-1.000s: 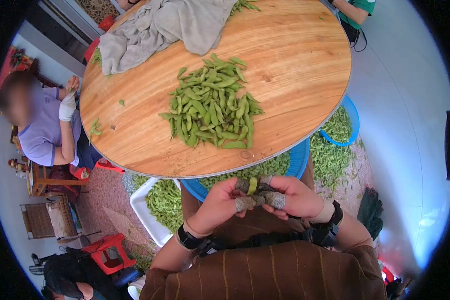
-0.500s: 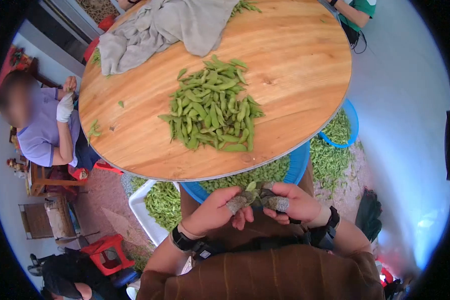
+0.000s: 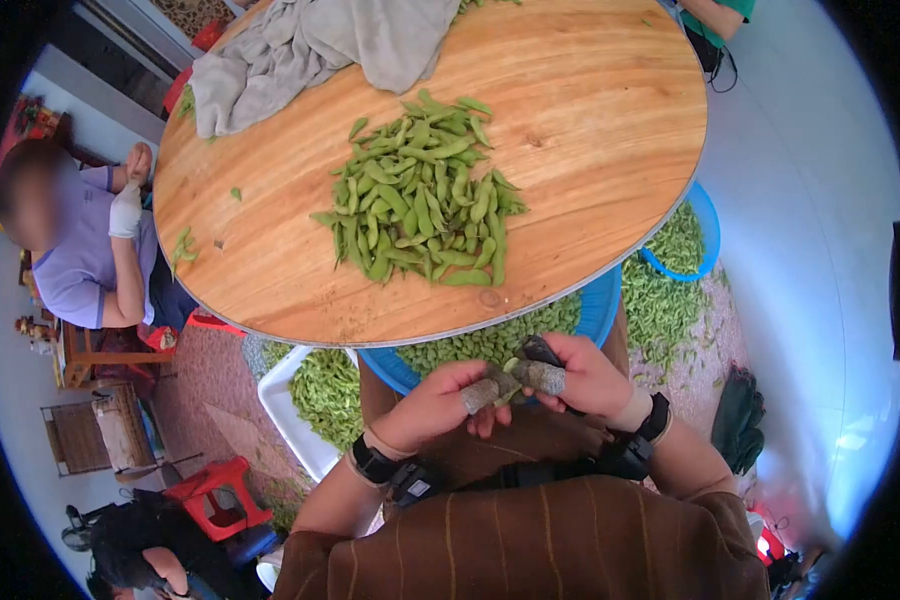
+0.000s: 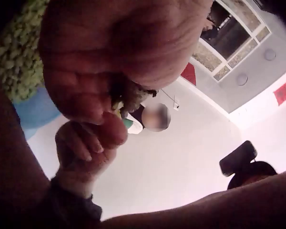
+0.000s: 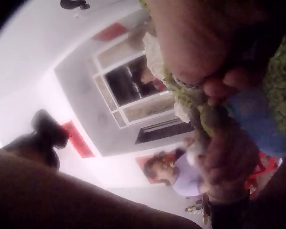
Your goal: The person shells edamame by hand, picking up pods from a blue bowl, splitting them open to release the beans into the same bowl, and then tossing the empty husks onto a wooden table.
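Just below the table's near edge, both hands meet around a green soybean pod (image 3: 511, 366), partly covered by the fingers. My left hand (image 3: 435, 402) pinches it from the left, its thumb in a grey fabric cover. From the right, my right hand (image 3: 592, 380) holds the pod's other side, with similar grey covers on thumb and forefinger. Beneath the hands and partly under the table is a blue basin (image 3: 604, 312) of shelled green beans (image 3: 470, 349). In the right wrist view, the pod (image 5: 212, 119) shows between the fingertips.
A heap of pods (image 3: 420, 200) lies on the round wooden table (image 3: 590, 130), behind it a grey cloth (image 3: 320, 55). A white tub (image 3: 282, 408) stands left, a blue basket (image 3: 711, 235) right. A red stool (image 3: 220, 497) and a seated person (image 3: 80, 250) are at left.
The pod has turned and sunk lower between the fingers. The right forefinger has lifted while the thumbs came together over the pod. The head view has shifted slightly.
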